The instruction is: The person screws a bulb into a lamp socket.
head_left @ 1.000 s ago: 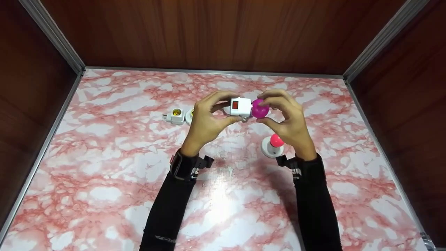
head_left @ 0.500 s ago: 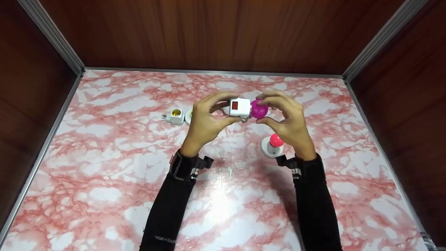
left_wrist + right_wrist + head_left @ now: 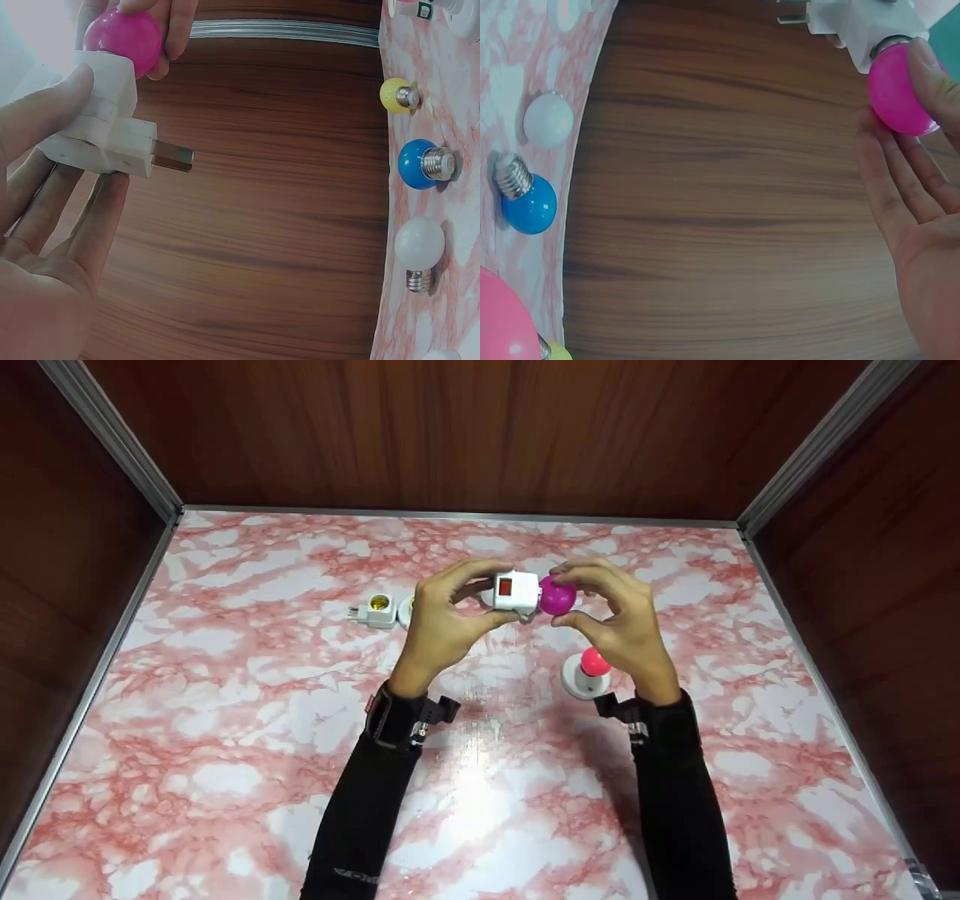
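Note:
My left hand grips a white plug-in lamp socket with a red switch, thumb on one side and fingers on the other. Its metal plug prongs show in the left wrist view. Facing it, my right hand pinches a magenta light bulb between thumb and fingers. The bulb's base sits at the socket's mouth, and a narrow strip of metal shows there in the right wrist view. Both hands are raised above the marbled table.
Left of my left hand lies another white plug-in socket, beside a round lamp holder partly hidden by that hand. A round white holder bears a pink bulb. Yellow, blue and white bulbs lie on the table.
The magenta bulb and my right hand have shifted very slightly left, toward the socket. My left hand and the socket have stayed nearly still.

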A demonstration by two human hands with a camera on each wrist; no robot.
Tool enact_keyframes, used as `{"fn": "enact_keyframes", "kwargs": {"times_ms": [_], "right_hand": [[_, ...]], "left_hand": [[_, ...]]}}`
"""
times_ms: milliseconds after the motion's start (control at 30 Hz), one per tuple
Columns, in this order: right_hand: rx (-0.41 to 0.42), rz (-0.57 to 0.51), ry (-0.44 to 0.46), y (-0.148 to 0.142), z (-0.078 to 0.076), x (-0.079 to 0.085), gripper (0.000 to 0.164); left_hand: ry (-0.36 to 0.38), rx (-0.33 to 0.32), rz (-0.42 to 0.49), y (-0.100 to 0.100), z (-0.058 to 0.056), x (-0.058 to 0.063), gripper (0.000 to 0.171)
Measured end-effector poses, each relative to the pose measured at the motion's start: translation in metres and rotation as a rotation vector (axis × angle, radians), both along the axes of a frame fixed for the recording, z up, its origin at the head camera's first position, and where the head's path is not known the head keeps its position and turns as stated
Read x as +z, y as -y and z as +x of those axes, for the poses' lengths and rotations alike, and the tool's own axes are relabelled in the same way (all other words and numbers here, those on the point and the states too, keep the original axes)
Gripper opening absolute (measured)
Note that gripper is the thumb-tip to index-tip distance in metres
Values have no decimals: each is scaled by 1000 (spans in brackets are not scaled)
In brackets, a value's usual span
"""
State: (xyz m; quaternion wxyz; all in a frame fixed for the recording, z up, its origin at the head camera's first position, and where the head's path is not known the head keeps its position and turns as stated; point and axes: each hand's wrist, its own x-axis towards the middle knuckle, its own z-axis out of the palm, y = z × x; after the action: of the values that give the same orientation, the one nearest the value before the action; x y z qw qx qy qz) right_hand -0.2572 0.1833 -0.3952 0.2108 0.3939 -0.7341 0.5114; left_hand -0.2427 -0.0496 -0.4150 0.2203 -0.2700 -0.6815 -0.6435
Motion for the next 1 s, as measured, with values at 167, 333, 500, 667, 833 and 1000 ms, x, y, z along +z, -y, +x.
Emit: {"fn": "enact_keyframes", "kwargs": {"times_ms": [167,333,500,667,833,1000], "right_hand": [[-4,-2,5,0,0,-1,45],[-14,6,9,0,0,-1,46],[-25,15,13,0,0,-2,48],[-28,20,19,0,-1,-2,49],[-15,19,19,-1,-1,-2,49],[9,24,0,-2,0,-1,57]], "left_hand": [[3,1,-2,0,0,0,49],[2,-1,-6,0,0,0,48],[6,-8,0,0,0,0,49],[7,1,-6,0,0,-1,49],[3,12,-10,0,0,0,50],[-24,25,-16,-1,0,1,49]]}}
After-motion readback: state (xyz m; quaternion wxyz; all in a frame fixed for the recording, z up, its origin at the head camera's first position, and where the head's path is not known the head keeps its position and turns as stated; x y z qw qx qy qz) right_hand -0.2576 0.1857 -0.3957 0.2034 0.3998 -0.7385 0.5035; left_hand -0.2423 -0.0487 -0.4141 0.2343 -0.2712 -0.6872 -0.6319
